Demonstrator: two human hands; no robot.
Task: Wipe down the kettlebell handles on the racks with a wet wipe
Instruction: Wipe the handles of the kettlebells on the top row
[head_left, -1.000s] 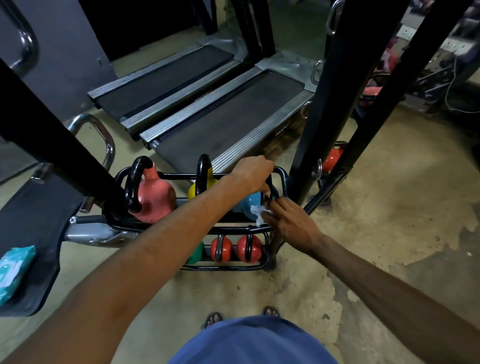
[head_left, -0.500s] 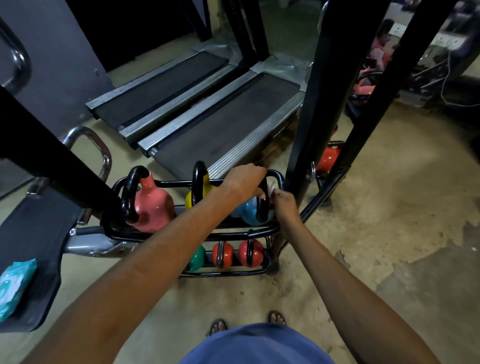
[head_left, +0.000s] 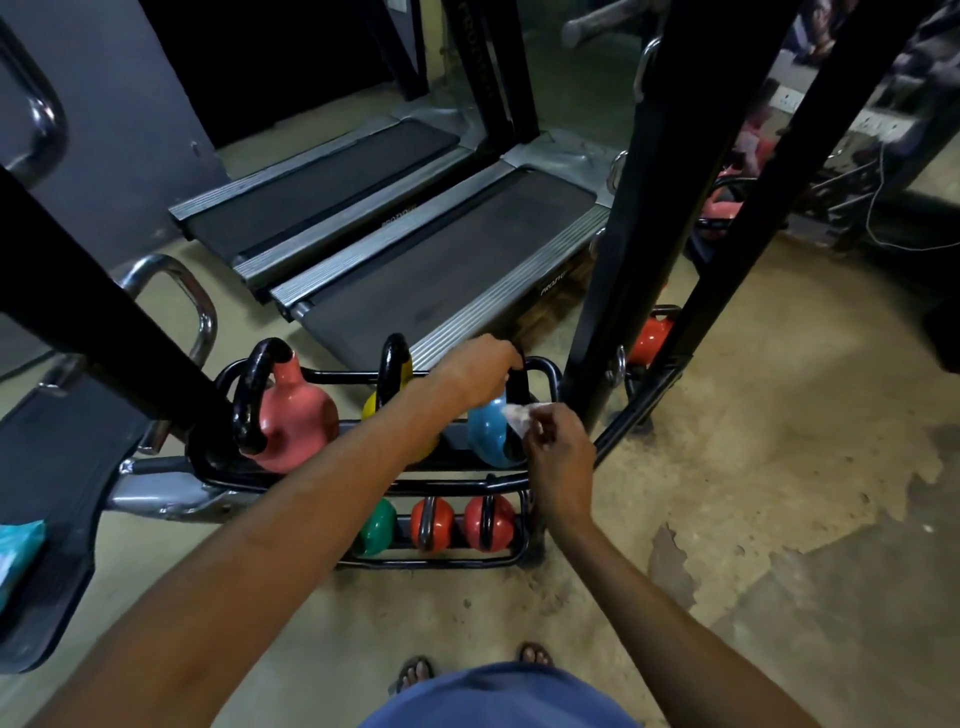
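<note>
The left grip (head_left: 480, 370) was curled over the top of the black handle (head_left: 521, 383) of the blue kettlebell (head_left: 487, 432), which sat at the right end of the rack's (head_left: 549, 370) upper tier. The right grip (head_left: 562, 448), just near and right of it, pinched a crumpled white wet wipe (head_left: 518, 414) in its fingertips. The wipe lay right beside the handle's lower right side, below the left grip; whether it touched the metal could not be told. To the left on the same tier stood a yellow kettlebell (head_left: 370, 406) and a pink kettlebell (head_left: 298, 418). On the lower tier sat a green kettlebell (head_left: 379, 526) and two red kettlebells (head_left: 435, 522). A teal wipes pack (head_left: 15, 553) lay at the far left.
</note>
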